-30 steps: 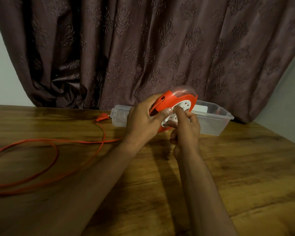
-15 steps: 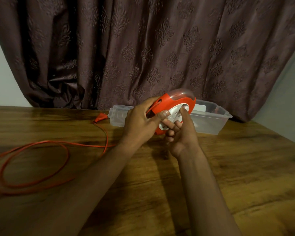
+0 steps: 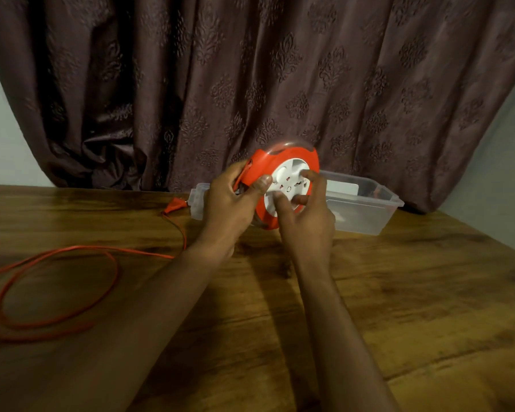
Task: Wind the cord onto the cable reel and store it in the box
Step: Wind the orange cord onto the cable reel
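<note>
I hold an orange cable reel (image 3: 292, 157) with a white socket face (image 3: 287, 185) upright above the table. My left hand (image 3: 229, 200) grips its left rim, thumb on the front. My right hand (image 3: 305, 215) has its fingers on the white centre hub. The orange cord (image 3: 72, 251) runs from the reel's left side, past my left wrist, into loose loops on the table at the left. Its orange plug (image 3: 175, 206) lies by the clear plastic box (image 3: 378, 209), which stands behind the reel.
The wooden table (image 3: 414, 292) stretches around my arms. A dark patterned curtain (image 3: 250, 69) hangs along the table's far edge. Something white (image 3: 341, 187) lies inside the box. A pale wall (image 3: 506, 162) rises at the right.
My right hand has turned on the white hub, fingers now spread across it. The cord loops on the table have shrunk and drawn toward the reel.
</note>
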